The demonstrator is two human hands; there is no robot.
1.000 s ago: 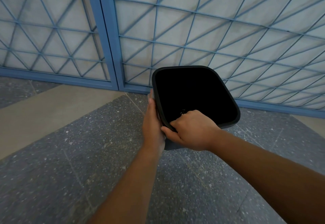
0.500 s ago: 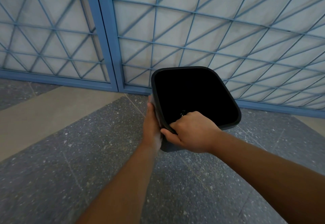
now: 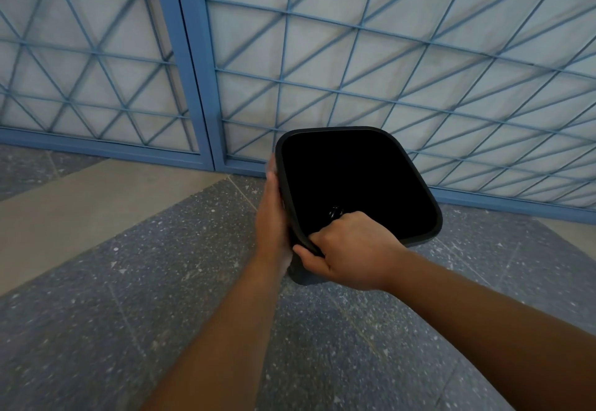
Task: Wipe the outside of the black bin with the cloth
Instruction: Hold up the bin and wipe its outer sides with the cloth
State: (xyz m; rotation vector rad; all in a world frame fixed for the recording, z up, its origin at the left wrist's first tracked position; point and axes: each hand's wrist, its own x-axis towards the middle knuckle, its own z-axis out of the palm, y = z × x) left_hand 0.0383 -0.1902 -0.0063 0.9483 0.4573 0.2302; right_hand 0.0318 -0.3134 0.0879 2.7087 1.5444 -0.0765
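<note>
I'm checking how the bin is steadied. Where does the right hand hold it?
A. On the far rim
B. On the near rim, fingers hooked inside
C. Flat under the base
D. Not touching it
B: the right hand curls over the near rim of the bin, its thumb outside.

Bin (image 3: 419,191) before grille (image 3: 354,71), left hand (image 3: 274,217) on its left side, right hand (image 3: 351,249) on near rim

The cloth cannot be seen; the left hand (image 3: 274,217) lies against the outer wall of the black bin (image 3: 419,239), its fingers hidden behind that wall. The bin's inside is too dark to read (only a small glint near the right hand (image 3: 348,249)). Both forearms are cut off by the lower edge.
</note>
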